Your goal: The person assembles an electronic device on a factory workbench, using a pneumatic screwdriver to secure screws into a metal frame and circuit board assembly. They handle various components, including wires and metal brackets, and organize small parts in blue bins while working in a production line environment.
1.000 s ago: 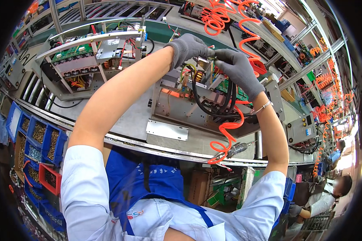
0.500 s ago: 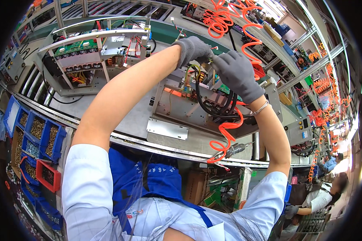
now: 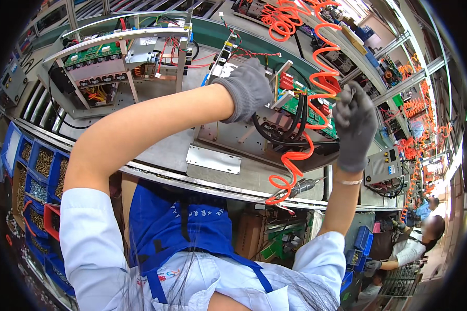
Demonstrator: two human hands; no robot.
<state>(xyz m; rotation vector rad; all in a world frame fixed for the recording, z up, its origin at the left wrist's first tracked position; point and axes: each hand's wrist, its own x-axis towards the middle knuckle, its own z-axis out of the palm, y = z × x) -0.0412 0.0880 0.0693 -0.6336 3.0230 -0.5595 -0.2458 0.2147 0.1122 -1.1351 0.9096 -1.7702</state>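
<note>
My left hand point(image 3: 248, 89), in a grey glove, is over the open metal chassis point(image 3: 225, 129) in front of me. Its fingers curl down beside the white connectors and circuit boards; what they hold is hidden behind the glove. Off to the right of the chassis, my right hand point(image 3: 355, 122), gloved too, is raised with fingers bent together. A thin yellowish piece shows by its fingertips, too small to name. Thick black cables point(image 3: 298, 116) loop out of the chassis between my hands. A green circuit board point(image 3: 280, 120) with red parts lies inside it.
A second open chassis point(image 3: 96, 78) stands to the left. An orange coiled air hose point(image 3: 290, 155) hangs down to a power screwdriver point(image 3: 304, 187) at the bench edge. A flat metal plate point(image 3: 213, 159) lies in front. Blue bins point(image 3: 45, 160) hold screws at lower left.
My hands, close together before, have parted: the right moved right and down, the left slightly down. The chassis's boards and a row of connectors now show, tilted differently.
</note>
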